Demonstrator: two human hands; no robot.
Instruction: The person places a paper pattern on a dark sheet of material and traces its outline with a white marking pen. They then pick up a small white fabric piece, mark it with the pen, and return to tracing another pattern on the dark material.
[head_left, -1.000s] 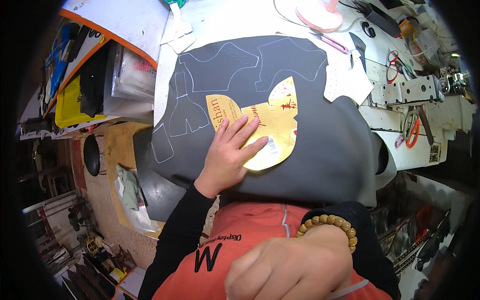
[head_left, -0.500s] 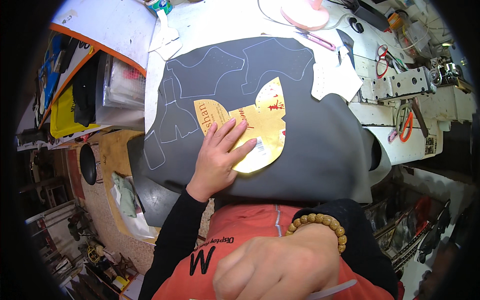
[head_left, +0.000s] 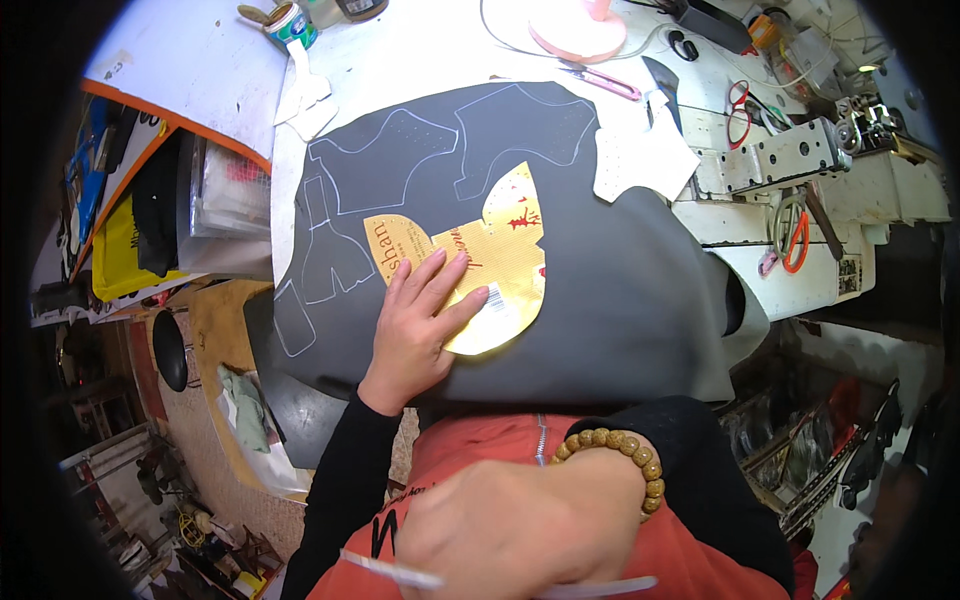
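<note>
Here's my left hand (head_left: 412,325), laid palm-down with the fingers loosely spread and unclenched, fingertips resting on the lower left part of the yellow card template (head_left: 512,285)! The template lies flat near the middle of the big dark grey sheet (head_left: 630,290), its two rounded lobes pointing away from me, a little notch cut in its right edge. Just beyond it and off to its left, white-outlined shapes (head_left: 385,165) spread across the grey

And now my right hand (head_left: 515,525), large and close below, in front of my red apron (head_left: 480,440), fingers curled round a slim pale rod (head_left: 392,569) that pokes out on both sides; the fingertips are hidden, so I cannot tell the exact grip. A beaded bracelet (head_left: 652,468) circles that wrist

Up at the sheet's far right edge, a white paper pattern (head_left: 640,160) overlaps the grey, with a pink-handled cutter (head_left: 610,83) near it on the worktop, and red-handled scissors (head_left: 739,115) sit farther right, well apart from both my hands
</note>
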